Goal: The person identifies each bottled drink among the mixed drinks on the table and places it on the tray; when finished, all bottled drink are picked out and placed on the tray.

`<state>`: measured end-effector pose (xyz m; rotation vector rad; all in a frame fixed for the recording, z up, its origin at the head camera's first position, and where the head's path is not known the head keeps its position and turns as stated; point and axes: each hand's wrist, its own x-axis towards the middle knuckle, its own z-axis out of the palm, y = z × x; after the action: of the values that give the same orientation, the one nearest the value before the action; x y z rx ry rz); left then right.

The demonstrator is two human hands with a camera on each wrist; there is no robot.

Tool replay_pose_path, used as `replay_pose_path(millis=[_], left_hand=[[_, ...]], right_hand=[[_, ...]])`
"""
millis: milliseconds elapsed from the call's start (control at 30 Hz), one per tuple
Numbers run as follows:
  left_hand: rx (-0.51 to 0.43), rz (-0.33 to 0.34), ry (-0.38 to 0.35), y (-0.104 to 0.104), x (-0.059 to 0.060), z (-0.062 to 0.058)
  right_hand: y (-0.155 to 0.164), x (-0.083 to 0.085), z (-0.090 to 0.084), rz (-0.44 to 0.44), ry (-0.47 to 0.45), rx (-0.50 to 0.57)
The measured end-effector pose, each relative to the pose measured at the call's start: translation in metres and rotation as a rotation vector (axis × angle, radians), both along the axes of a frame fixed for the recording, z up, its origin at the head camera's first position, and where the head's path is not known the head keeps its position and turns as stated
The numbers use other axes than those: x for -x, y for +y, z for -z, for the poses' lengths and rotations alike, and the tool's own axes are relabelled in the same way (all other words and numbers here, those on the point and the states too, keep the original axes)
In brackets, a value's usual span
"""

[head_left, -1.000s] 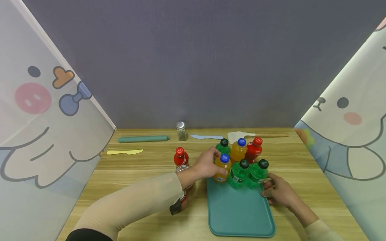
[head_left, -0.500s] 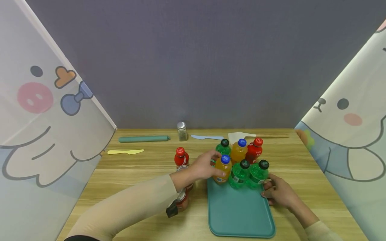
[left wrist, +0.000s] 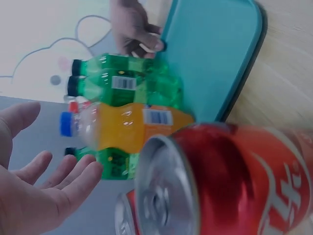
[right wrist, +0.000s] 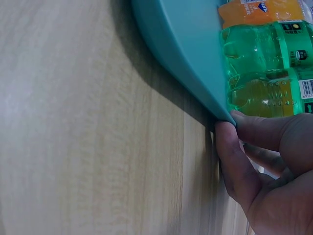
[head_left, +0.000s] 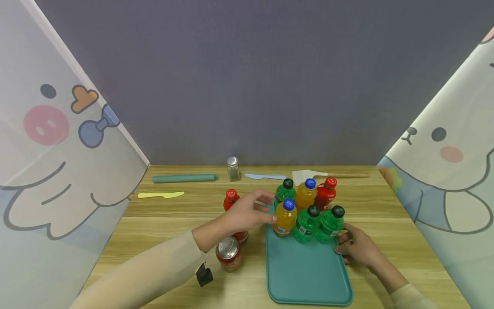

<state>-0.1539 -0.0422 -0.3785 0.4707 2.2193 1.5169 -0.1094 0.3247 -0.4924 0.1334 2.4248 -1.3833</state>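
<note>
My left hand (head_left: 247,213) hovers just left of the front orange soda bottle (head_left: 285,218), its fingers spread and holding nothing. That bottle stands upright on the teal tray (head_left: 308,274), in line with two green soda bottles (head_left: 306,227). Behind them are another green bottle (head_left: 284,195), a second orange bottle (head_left: 305,195) and a red cola bottle (head_left: 325,195). At the tray's right edge my right hand (head_left: 359,246) pinches the rim between thumb and fingers; the right wrist view shows this grip (right wrist: 274,161) close up.
Left of the tray stand a red cola can (head_left: 228,253), another can partly behind my arm, and a red-capped bottle (head_left: 230,198). Along the back lie a teal rolling pin-like rod (head_left: 185,178), a shaker (head_left: 233,169), a blue knife (head_left: 265,176) and a spatula (head_left: 308,175); a yellow knife (head_left: 161,195) lies left.
My left hand has let go of the front orange bottle and drawn back left, uncovering more of the near can. My right hand stays at the tray's rim.
</note>
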Motion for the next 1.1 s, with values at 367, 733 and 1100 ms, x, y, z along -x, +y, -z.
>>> replay_pose_path(millis=[367, 733, 1100], left_hand=[[-0.038, 0.024, 0.113, -0.05, 0.001, -0.017], [-0.038, -0.103, 0.193, -0.095, 0.007, -0.015], [0.04, -0.177, 0.179, -0.113, 0.019, 0.003]], right_hand=[[0.0, 0.0, 0.0, 0.002, 0.005, -0.014], [-0.002, -0.001, 0.0, -0.002, 0.012, -0.016], [-0.002, -0.001, -0.001, 0.006, 0.005, -0.014]])
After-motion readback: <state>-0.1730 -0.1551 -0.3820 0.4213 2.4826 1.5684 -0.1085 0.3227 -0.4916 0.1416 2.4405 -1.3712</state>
